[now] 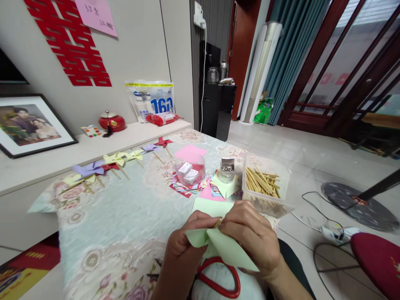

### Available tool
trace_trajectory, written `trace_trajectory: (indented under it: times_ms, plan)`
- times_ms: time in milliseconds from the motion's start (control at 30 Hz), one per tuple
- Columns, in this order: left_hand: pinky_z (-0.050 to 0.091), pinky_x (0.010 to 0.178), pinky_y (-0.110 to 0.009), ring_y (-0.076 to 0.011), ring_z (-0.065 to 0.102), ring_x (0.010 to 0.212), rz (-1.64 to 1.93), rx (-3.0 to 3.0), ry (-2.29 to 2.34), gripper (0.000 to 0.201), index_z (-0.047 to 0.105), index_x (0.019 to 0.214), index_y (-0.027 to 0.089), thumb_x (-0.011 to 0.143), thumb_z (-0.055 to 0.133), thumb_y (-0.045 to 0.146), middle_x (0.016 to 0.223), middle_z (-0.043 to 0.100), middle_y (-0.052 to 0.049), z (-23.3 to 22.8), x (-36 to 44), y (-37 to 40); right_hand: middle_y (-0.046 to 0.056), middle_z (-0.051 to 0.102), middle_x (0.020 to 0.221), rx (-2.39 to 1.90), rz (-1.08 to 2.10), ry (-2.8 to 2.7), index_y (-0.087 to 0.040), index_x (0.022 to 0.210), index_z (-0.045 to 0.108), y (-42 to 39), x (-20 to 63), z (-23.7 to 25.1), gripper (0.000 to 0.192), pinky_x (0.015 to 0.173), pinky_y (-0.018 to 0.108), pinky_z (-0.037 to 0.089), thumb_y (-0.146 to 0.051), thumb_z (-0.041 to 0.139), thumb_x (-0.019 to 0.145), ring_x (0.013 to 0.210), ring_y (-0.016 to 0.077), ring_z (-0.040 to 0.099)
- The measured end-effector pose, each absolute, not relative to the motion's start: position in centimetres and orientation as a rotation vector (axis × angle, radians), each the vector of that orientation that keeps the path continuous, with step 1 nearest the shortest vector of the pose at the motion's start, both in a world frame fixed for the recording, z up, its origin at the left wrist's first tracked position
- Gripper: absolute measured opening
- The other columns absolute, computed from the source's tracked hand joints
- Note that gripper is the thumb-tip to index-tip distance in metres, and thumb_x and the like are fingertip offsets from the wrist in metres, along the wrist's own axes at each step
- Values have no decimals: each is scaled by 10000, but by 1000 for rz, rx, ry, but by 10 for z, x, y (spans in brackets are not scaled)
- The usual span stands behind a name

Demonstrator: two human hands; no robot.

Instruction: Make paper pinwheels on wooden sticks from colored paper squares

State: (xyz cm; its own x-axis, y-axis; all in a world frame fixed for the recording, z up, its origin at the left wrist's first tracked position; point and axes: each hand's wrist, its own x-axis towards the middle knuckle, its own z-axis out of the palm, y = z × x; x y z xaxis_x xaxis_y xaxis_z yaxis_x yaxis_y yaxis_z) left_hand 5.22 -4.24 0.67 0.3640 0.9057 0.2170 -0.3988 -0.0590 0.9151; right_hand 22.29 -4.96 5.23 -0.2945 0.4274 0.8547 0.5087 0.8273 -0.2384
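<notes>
My left hand (pixel 184 241) and my right hand (pixel 254 237) together pinch a folded pale green paper (pixel 223 248) just above the near table edge. A thin wooden stick tip (pixel 218 223) shows between the fingertips at the fold. Red-handled scissors (pixel 220 277) lie under the paper. Another pale green sheet (pixel 209 206) lies flat just beyond my hands. A row of finished paper pinwheels (pixel 115 162) on sticks lies along the left side of the table.
A clear tub of wooden sticks (pixel 264 183), a small jar of pins (pixel 227 170), a round clear box on coloured paper squares (pixel 189 175) stand mid-table. The floral tablecloth (pixel 125 216) covers the table. A fan base (pixel 359 204) and cables lie on the floor at right.
</notes>
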Motion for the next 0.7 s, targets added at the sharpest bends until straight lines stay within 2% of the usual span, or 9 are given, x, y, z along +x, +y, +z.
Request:
trace_trajectory:
  times_ms: [333,700]
  plan:
    - [461,736,-239,-161,559,881,1195,1328,540,268,763,1079,302,897,620,169,962,606,-33,5,50,-40,113,703,809,-643,22,-1957,-127,974,681,-48,227,54,283,665,389,477,-283,446,1002,700,204,612]
    - [480,699,-247,-174,601,837,1275,1486,611,270,764,1095,300,905,603,196,933,602,-44,17,46,-42,97,676,779,-595,191,-1860,-133,920,681,-44,226,44,102,689,399,476,-165,596,872,691,195,603]
